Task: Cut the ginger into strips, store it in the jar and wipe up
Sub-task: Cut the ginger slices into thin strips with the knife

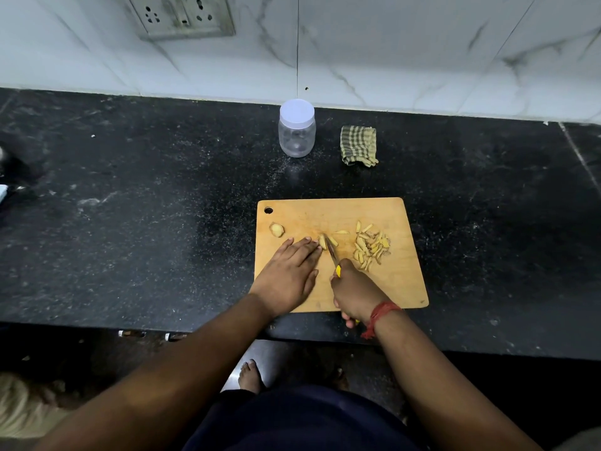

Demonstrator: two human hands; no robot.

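Observation:
A wooden cutting board (pixel 400 288) lies on the black counter. My right hand (pixel 356 292) grips a yellow-handled knife (pixel 333 255) whose blade rests on a small ginger piece (pixel 322 241). My left hand (pixel 289 275) lies flat on the board with straight fingers, the fingertips touching that piece. A pile of cut ginger strips (pixel 370 245) sits to the right of the blade. One uncut ginger chunk (pixel 276 229) lies near the board's left edge. A clear plastic jar (pixel 297 130) with a white lid on it stands behind the board. A folded checked cloth (pixel 358 145) lies to its right.
The black granite counter (pixel 146 206) stretches wide to the left and right of the board. A white marble-tiled wall with a socket plate (pixel 182 16) rises at the back. My bare foot (pixel 250 375) shows on the floor below the counter edge.

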